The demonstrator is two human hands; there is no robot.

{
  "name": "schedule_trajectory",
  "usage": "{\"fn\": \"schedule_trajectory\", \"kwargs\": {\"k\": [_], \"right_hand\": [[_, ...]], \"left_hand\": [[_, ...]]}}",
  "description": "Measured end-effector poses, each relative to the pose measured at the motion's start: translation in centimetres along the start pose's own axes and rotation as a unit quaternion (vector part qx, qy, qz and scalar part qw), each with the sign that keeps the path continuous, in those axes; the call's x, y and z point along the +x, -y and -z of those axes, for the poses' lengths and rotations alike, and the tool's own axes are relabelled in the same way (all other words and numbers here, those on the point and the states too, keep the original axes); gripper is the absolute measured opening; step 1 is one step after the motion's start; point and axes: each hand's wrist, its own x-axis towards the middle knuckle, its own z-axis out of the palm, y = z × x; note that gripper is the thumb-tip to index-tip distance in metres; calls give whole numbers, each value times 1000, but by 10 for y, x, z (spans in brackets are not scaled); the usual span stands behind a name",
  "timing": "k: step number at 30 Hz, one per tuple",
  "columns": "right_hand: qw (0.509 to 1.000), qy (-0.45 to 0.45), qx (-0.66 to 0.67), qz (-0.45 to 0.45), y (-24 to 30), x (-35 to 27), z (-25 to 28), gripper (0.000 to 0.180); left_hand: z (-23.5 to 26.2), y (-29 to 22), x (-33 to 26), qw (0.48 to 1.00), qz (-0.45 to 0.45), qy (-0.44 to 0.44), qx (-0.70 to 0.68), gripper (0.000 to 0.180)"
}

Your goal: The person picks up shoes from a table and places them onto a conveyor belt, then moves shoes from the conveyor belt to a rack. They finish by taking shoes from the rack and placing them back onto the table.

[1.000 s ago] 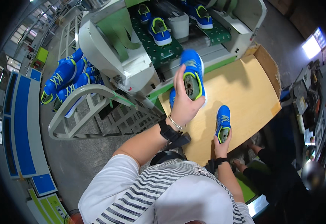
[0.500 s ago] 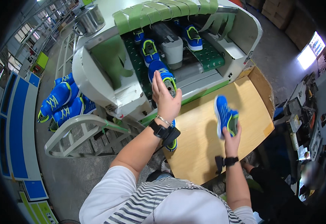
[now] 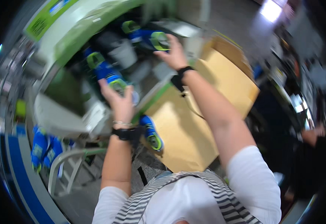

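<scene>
My left hand [image 3: 117,99] is curled round the heel end of a blue sneaker [image 3: 113,79] with a lime-green collar, at the left side of the machine's opening. Another blue sneaker [image 3: 92,58] lies in line just beyond it. Farther right, my right hand [image 3: 175,53] grips the heel end of a second sneaker [image 3: 148,38], thumb on its near side. Past that one, a further sneaker [image 3: 130,27] sits deeper in the opening. On the tan board a single blue sneaker [image 3: 151,133] lies near the left edge. Motion blur softens the fingers and shoes.
The pale machine [image 3: 60,112] with a green-edged hood [image 3: 77,35] stands ahead, a grey block [image 3: 123,54] inside its opening. The tan board [image 3: 181,130] adjoins it, with cardboard [image 3: 230,52] at its far end. Several blue sneakers [image 3: 43,147] hang at left beside a metal rail frame [image 3: 64,164].
My right hand has carried its sneaker from over the board into the right side of the machine's opening. My left hand stays at the left row's sneaker. The whole view has turned.
</scene>
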Motion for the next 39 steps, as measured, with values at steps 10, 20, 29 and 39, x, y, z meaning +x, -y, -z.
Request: {"fn": "schedule_trajectory", "kwargs": {"k": [10,20,29,39], "right_hand": [[885,372,-199,-196,-23,-301,70,89],[840,357,-247,-326,54,-507,183,117],[799,390,-274,-368,66,-492,176,121],[784,406,-278,-379,71,-487,178,119]], "left_hand": [[12,57,54,987,158,3,-17,111],[-14,85,12,959,-241,-142,46,91],[-37,129,-179,956,-57,285,36,38],[-30,113,-183,960,-57,272,24,30]]}}
